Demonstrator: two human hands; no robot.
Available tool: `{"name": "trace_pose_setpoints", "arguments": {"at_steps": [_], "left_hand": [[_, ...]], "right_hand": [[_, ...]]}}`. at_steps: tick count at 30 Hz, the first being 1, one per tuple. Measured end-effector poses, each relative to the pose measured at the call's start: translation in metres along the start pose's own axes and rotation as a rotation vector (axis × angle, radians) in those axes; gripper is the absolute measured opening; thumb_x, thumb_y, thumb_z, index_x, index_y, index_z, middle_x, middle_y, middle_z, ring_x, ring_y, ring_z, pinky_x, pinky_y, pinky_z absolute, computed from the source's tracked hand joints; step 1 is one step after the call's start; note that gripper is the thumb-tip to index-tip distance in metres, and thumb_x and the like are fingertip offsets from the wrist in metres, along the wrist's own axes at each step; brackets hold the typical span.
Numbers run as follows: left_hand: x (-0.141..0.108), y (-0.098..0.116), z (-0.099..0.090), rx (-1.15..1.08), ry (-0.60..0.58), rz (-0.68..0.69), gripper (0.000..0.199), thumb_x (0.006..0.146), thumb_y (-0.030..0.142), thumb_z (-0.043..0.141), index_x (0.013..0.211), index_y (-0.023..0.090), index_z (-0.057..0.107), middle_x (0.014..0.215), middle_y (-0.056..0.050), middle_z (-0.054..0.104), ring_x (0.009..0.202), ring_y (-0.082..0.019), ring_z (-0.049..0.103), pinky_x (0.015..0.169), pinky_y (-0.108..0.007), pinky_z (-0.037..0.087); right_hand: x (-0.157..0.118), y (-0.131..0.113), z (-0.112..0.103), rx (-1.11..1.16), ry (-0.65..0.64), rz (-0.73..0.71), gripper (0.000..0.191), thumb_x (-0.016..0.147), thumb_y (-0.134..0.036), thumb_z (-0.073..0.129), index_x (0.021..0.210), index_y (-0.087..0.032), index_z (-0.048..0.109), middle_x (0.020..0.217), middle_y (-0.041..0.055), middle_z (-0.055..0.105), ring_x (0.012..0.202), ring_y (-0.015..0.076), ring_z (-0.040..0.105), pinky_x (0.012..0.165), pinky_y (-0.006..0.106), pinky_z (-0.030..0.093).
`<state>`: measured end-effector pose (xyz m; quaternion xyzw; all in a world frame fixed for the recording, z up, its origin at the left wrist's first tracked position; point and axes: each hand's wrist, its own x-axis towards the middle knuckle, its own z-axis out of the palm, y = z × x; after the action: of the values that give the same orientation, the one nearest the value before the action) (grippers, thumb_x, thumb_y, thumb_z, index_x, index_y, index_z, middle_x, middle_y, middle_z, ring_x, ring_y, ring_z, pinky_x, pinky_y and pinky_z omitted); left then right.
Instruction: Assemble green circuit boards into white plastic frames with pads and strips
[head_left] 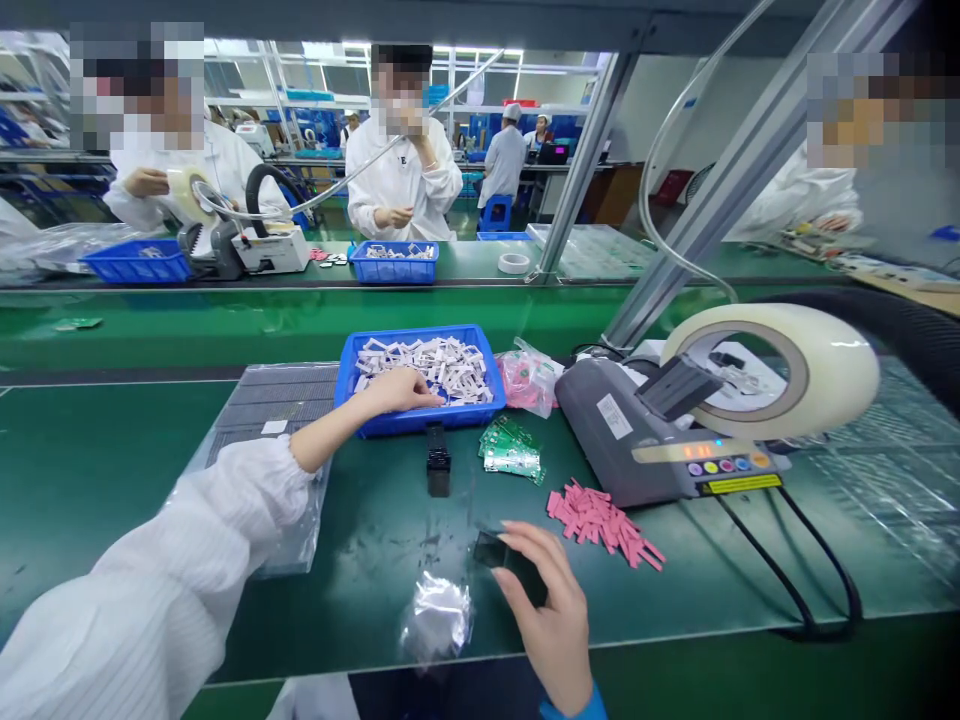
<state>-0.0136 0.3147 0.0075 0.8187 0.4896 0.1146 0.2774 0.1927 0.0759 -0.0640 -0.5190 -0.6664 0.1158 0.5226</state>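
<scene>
My left hand [397, 390] reaches over the front rim of a blue bin [427, 420] filled with small white plastic frame-like parts [457, 365]. Its fingers are pressed together, their tips down among the parts; what they pinch, if anything, is hidden. My right hand [551, 600] is low over the mat, holding a small dark rectangular piece [490, 549] between thumb and fingers. A row of similar dark pieces [438, 465] lies just in front of the bin. A crumpled clear plastic film [439, 612] is left of my right hand.
Green circuit boards [514, 450] and pink strips [600, 522] lie to the right. Behind them stand a pink-filled plastic bag [529, 378] and a grey tape dispenser [622, 430] with a large roll [840, 370]. A plastic-wrapped sheet [274, 400] lies left. Co-workers sit across the line.
</scene>
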Motion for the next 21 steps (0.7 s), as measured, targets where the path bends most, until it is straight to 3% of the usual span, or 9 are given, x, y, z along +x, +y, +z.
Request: {"name": "trace_pose_setpoints", "arguments": {"at_steps": [4, 10, 13, 15, 17, 21], "left_hand": [[0.004, -0.004, 0.009, -0.007, -0.014, -0.051, 0.024, 0.084, 0.036, 0.061, 0.079, 0.013, 0.064, 0.079, 0.0, 0.067, 0.072, -0.017, 0.064, 0.068, -0.034, 0.053], [-0.009, -0.005, -0.002, -0.21, 0.23, -0.075, 0.015, 0.084, 0.029, 0.062, 0.086, 0.014, 0.064, 0.1, -0.005, 0.067, 0.096, -0.021, 0.062, 0.086, -0.043, 0.05], [-0.025, 0.001, -0.008, -0.401, 0.344, -0.099, 0.013, 0.083, 0.026, 0.063, 0.086, 0.013, 0.063, 0.099, -0.005, 0.066, 0.096, -0.022, 0.062, 0.086, -0.044, 0.049], [-0.044, 0.014, -0.005, -0.566, 0.384, -0.104, 0.016, 0.08, 0.024, 0.066, 0.091, 0.014, 0.06, 0.098, -0.006, 0.067, 0.095, -0.021, 0.063, 0.087, -0.043, 0.049], [-0.073, 0.035, 0.007, -0.747, 0.356, -0.092, 0.033, 0.075, 0.022, 0.07, 0.102, 0.016, 0.052, 0.097, -0.007, 0.068, 0.096, -0.021, 0.064, 0.088, -0.041, 0.049], [-0.145, 0.083, 0.05, -1.034, 0.118, -0.079, 0.062, 0.068, 0.03, 0.075, 0.118, 0.019, 0.04, 0.09, -0.007, 0.068, 0.085, -0.023, 0.07, 0.072, -0.037, 0.054]], "right_hand": [[-0.001, 0.0, 0.001, 0.011, 0.006, 0.006, 0.014, 0.085, -0.027, 0.061, 0.098, -0.021, 0.063, 0.099, 0.0079, 0.067, 0.092, 0.0205, 0.063, 0.077, 0.034, 0.055], [0.0, -0.001, 0.002, 0.036, 0.027, 0.006, 0.013, 0.084, -0.025, 0.062, 0.096, -0.021, 0.064, 0.097, 0.0078, 0.068, 0.091, 0.0205, 0.064, 0.077, 0.034, 0.055], [0.001, 0.0, 0.002, 0.047, 0.041, -0.002, 0.013, 0.083, -0.025, 0.063, 0.094, -0.021, 0.065, 0.096, 0.0078, 0.068, 0.09, 0.0208, 0.065, 0.077, 0.034, 0.055], [0.0, 0.0, 0.002, 0.058, 0.075, -0.004, 0.013, 0.083, -0.026, 0.062, 0.094, -0.02, 0.065, 0.094, 0.0079, 0.069, 0.088, 0.0209, 0.065, 0.075, 0.034, 0.055], [-0.004, -0.005, 0.003, 0.066, 0.144, 0.0, 0.014, 0.085, -0.026, 0.059, 0.098, -0.019, 0.063, 0.091, 0.0079, 0.068, 0.083, 0.0197, 0.064, 0.07, 0.033, 0.055], [-0.016, -0.031, 0.006, 0.078, 0.304, -0.012, 0.02, 0.092, -0.029, 0.05, 0.108, -0.019, 0.058, 0.09, 0.0082, 0.064, 0.084, 0.0189, 0.06, 0.07, 0.032, 0.053]]}}
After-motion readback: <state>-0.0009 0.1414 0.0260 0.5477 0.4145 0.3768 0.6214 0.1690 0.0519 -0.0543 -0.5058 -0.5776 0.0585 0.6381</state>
